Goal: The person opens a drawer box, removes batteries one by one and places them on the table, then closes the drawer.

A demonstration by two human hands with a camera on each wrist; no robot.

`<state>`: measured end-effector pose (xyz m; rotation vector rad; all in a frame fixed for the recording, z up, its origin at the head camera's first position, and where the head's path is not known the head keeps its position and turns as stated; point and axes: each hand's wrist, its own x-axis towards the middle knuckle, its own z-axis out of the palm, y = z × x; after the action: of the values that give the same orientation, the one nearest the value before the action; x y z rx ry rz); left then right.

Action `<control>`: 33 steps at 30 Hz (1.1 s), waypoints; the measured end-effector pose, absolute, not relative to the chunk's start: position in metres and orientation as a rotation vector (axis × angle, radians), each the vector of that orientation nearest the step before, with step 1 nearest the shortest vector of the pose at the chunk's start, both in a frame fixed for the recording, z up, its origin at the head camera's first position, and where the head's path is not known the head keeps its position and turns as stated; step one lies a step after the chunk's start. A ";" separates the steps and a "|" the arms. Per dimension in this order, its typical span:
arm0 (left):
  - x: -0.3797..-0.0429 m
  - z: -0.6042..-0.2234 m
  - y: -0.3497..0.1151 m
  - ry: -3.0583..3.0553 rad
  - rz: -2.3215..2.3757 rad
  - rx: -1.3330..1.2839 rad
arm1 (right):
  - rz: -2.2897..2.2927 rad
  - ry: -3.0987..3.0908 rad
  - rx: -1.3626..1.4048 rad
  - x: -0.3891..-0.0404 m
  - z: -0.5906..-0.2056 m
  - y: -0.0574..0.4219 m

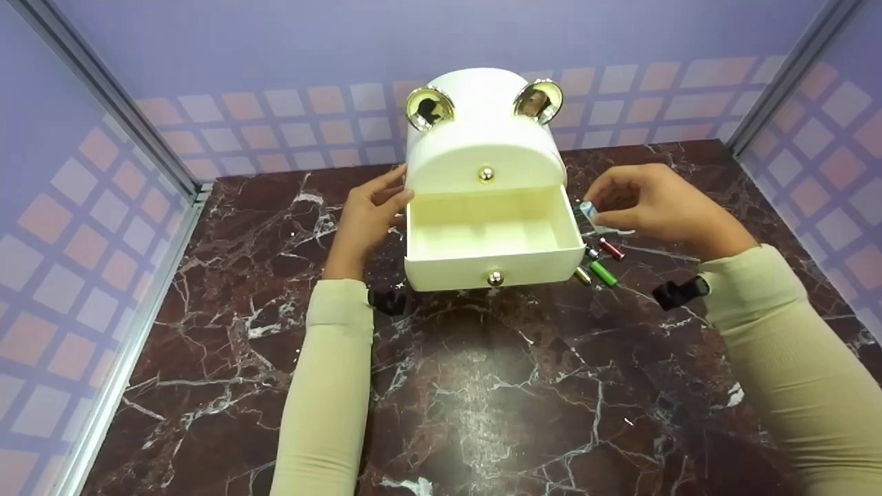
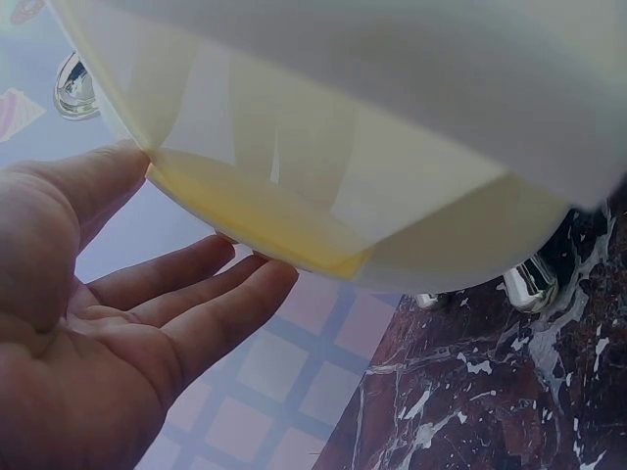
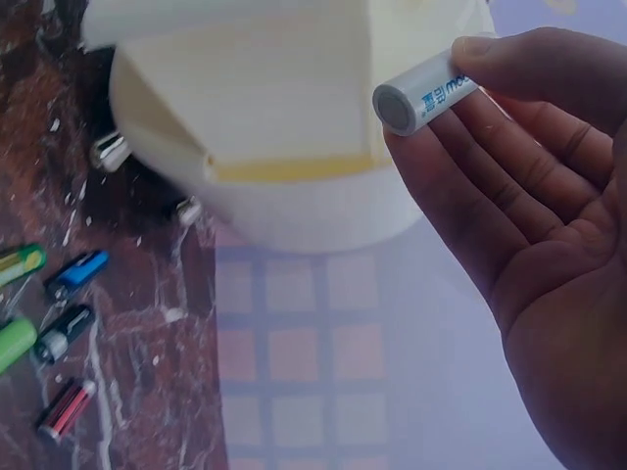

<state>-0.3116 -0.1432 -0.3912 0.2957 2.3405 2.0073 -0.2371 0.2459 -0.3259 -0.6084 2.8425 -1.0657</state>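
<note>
White battery (image 1: 588, 209), right of centre | right hand (image 1: 648, 201): I pinch it, thumb and fingertips, beside the drawer (image 1: 448, 273) | left hand (image 1: 366, 219): my fingers spread against the box (image 1: 479, 103), left of centre | risk: a slack pinch could drop it among the loose batteries (image 1: 603, 273), scattering them

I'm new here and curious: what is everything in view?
Drawer cabinet: one, white, centre back
Open drawer: one, cream, cabinet front
Round ears: two, gold, cabinet top
Knobs: two, silver-gold, front faces
Held battery: one, white, beside drawer
Loose batteries: five; red, green, blue, black, yellow-green; right of cabinet
Tabletop: one, marbled maroon, below
Walls: three, patterned lilac, around
Rails: several, grey, wall edges
Wrist cameras: two, black, wrists
Sleeves: two, pale yellow, forearms
Left hand: one, bare, cabinet's left side
Right hand: one, bare, holding battery
</note>
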 end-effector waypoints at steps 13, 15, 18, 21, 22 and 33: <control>-0.311 -0.391 -0.144 2.339 2.027 0.292 | -1.149 2.861 -0.413 -0.237 -0.360 0.277; -0.312 -0.391 -0.144 2.339 2.028 0.294 | -1.155 2.861 -0.394 -0.237 -0.365 0.281; -0.312 -0.392 -0.145 2.339 2.028 0.300 | -1.162 2.857 -0.362 -0.237 -0.373 0.286; -0.312 -0.393 -0.146 2.342 2.023 0.303 | -1.155 2.849 -0.323 -0.238 -0.381 0.292; -0.312 -0.393 -0.146 2.342 2.023 0.304 | -1.146 2.852 -0.309 -0.239 -0.384 0.293; -0.311 -0.391 -0.146 2.350 2.017 0.301 | -1.086 2.871 -0.233 -0.241 -0.413 0.310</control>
<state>-0.3112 -0.1459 -0.3910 0.3014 2.3500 2.0166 -0.2414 0.3101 -0.4133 -0.2326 2.8715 -1.0858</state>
